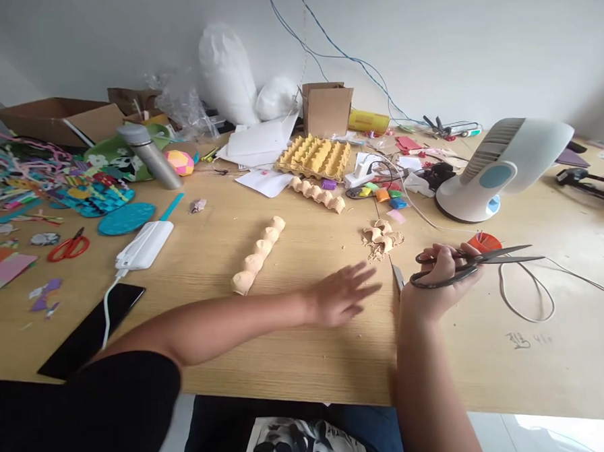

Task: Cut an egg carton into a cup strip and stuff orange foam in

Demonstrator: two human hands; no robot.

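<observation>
My right hand [444, 276] holds a pair of black-handled scissors [509, 255], the blades pointing right with a slight gap between them. Over the table, my left hand [342, 295] reaches to the right with its fingers spread and nothing in it. Just beyond it lies a small pile of egg carton cuttings [382, 236]. A strip of bumpy egg carton [257, 255] rests left of that hand. Between my two hands lies a flat grey blade-like tool [398, 277], partly hidden by my right arm. An orange round object [485, 242] sits behind the scissors.
A yellow egg tray [314, 158] and a second carton strip [318, 195] lie farther back. A white fan [501, 168] stands at the right, with a loose cable [530, 320] nearby. At the left are a power bank [145, 246], a black phone [92, 331], red-handled scissors [69, 247] and a bottle [151, 156].
</observation>
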